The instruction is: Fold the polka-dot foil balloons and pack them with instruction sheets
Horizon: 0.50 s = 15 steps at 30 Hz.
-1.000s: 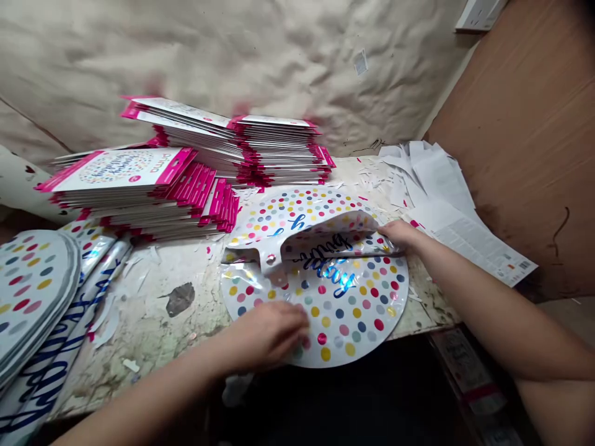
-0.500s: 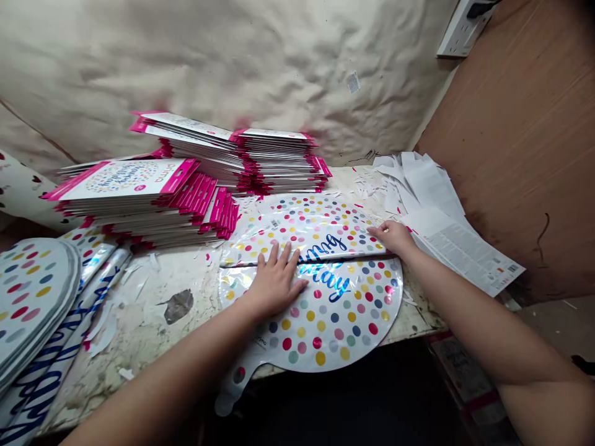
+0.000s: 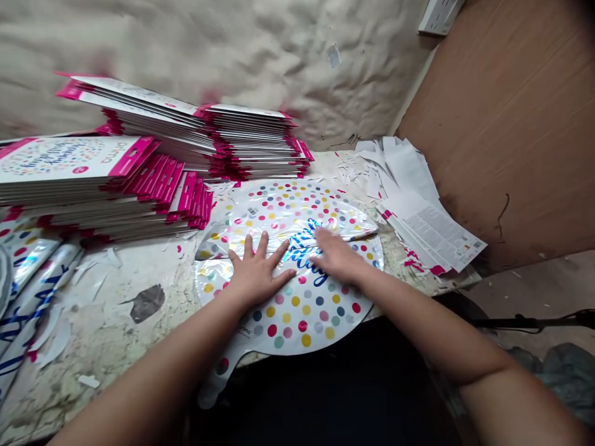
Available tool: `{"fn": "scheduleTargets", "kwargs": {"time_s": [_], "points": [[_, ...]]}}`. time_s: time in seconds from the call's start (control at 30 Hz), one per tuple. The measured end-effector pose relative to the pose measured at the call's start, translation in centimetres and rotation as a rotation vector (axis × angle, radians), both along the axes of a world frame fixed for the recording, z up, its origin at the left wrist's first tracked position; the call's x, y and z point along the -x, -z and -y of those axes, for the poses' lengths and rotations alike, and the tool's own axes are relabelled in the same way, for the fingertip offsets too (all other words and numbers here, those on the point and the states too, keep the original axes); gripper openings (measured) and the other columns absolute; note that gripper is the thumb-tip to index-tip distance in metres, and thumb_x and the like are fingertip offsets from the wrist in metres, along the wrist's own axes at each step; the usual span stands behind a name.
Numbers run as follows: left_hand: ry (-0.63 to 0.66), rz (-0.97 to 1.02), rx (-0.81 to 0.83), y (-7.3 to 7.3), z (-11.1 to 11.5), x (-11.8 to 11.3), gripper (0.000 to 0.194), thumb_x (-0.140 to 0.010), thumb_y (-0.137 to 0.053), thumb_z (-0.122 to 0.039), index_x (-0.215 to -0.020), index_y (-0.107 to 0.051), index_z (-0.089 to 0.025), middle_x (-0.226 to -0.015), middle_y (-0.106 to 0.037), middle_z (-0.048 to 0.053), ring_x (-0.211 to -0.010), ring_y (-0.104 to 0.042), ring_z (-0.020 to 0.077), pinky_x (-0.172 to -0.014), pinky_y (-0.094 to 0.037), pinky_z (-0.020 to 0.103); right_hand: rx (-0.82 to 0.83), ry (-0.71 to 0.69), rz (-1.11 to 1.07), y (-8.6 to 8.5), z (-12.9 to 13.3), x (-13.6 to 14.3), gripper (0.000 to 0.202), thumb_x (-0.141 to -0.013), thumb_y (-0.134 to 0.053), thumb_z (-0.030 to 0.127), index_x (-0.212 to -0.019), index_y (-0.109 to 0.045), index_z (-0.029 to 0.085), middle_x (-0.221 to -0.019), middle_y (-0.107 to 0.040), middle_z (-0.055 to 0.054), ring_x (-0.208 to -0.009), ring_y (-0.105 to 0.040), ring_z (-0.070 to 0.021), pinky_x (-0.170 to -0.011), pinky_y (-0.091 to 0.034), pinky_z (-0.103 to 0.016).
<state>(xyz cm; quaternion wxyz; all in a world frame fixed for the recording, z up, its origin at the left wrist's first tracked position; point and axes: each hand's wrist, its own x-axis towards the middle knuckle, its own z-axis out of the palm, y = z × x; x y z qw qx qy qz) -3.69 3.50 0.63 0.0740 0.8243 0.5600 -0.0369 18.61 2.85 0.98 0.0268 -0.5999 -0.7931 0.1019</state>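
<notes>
A flat white foil balloon (image 3: 297, 310) with coloured dots and blue lettering lies on the worktable, its upper part folded over along a crease across the middle. My left hand (image 3: 258, 272) rests on the left half of it, fingers spread over the fold. On the lettering, right of centre, is my right hand (image 3: 339, 257), slightly blurred, its fingers apart and nothing held in them. The balloon's tail (image 3: 216, 378) hangs over the table's front edge.
Pink-edged card packs (image 3: 162, 186) stand in piles at the back left, with more packs (image 3: 260, 142) behind. Other dotted foil balloons (image 3: 32, 310) lie at the left edge. Paper scraps (image 3: 400, 167) and a printed card (image 3: 437, 229) lie at the right of the table (image 3: 111, 347).
My right hand has let go of the fold's right end and moved left onto the lettering. My left hand stays on the balloon with its fingers spread. The view has shifted right.
</notes>
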Motion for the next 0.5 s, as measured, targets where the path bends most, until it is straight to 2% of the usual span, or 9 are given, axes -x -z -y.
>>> {"fn": "scheduleTargets", "kwargs": {"time_s": [0.1, 0.17, 0.23, 0.33, 0.4, 0.47, 0.5], "points": [[0.0, 0.023, 0.018, -0.1, 0.0, 0.0, 0.07, -0.076, -0.023, -0.076, -0.139, -0.015, -0.045, -0.152, -0.007, 0.009, -0.134, 0.0, 0.0472, -0.09, -0.009, 0.075, -0.009, 0.252, 0.086, -0.2, 0.6, -8.2, 0.065, -0.091, -0.027, 0.045, -0.139, -0.028, 0.001, -0.143, -0.031, -0.021, -0.132, -0.028, -0.0313, -0.104, -0.026, -0.047], [-0.003, 0.019, 0.032, -0.2, -0.2, 0.0, 0.072, -0.076, -0.023, -0.077, -0.139, -0.015, -0.044, -0.152, -0.007, 0.009, -0.134, 0.001, 0.0473, -0.09, -0.008, 0.076, -0.138, 0.333, 0.175, -0.6, 1.1, -11.1, 0.055, -0.09, -0.032, 0.035, -0.135, -0.036, 0.003, -0.137, -0.039, -0.023, -0.128, -0.032, -0.0339, -0.101, -0.027, -0.048], [-0.005, 0.009, 0.036, -0.5, -0.2, -0.2, 0.073, -0.075, -0.024, -0.077, -0.14, -0.017, -0.043, -0.152, -0.008, 0.009, -0.134, 0.0, 0.0478, -0.09, -0.009, 0.075, -0.233, 0.303, 0.242, -0.8, 1.4, -11.3, 0.047, -0.089, -0.034, 0.026, -0.134, -0.042, 0.015, -0.123, -0.053, -0.018, -0.117, -0.043, -0.0316, -0.096, -0.031, -0.045], [0.041, -0.002, -0.037, -1.0, 0.1, -0.8, 0.072, -0.078, -0.028, -0.073, -0.14, -0.027, -0.036, -0.152, -0.009, 0.009, -0.135, -0.002, 0.0453, -0.094, -0.008, 0.072, -0.152, 0.238, 0.247, -0.6, 1.0, -9.1, 0.044, -0.087, -0.036, 0.021, -0.128, -0.049, 0.027, -0.094, -0.065, -0.011, -0.091, -0.056, -0.0278, -0.082, -0.038, -0.041], [0.083, 0.016, -0.076, -1.2, 0.6, -1.4, 0.072, -0.081, -0.028, -0.068, -0.141, -0.028, -0.026, -0.152, -0.012, 0.01, -0.136, -0.007, 0.0406, -0.1, -0.01, 0.066, -0.111, 0.285, 0.233, -0.7, 0.0, -7.9, 0.039, -0.085, -0.039, 0.022, -0.12, -0.056, 0.026, -0.084, -0.066, -0.011, -0.079, -0.059, -0.027, -0.073, -0.041, -0.039], [0.093, 0.047, -0.059, -1.0, 1.1, -2.2, 0.076, -0.083, -0.027, -0.066, -0.142, -0.024, -0.019, -0.15, -0.016, 0.013, -0.136, -0.012, 0.038, -0.103, -0.015, 0.061, -0.149, 0.363, 0.229, -1.5, -1.4, -7.2, 0.037, -0.087, -0.035, 0.023, -0.116, -0.058, 0.022, -0.082, -0.065, -0.013, -0.077, -0.06, -0.0272, -0.07, -0.042, -0.038], [0.086, 0.06, -0.041, -0.9, 1.3, -2.6, 0.078, -0.082, -0.027, -0.067, -0.143, -0.022, -0.018, -0.15, -0.017, 0.013, -0.136, -0.013, 0.0384, -0.102, -0.016, 0.061, -0.182, 0.403, 0.221, -2.3, -2.2, -6.8, 0.038, -0.089, -0.031, 0.023, -0.117, -0.056, 0.02, -0.083, -0.065, -0.013, -0.079, -0.06, -0.0273, -0.07, -0.042, -0.037]]}}
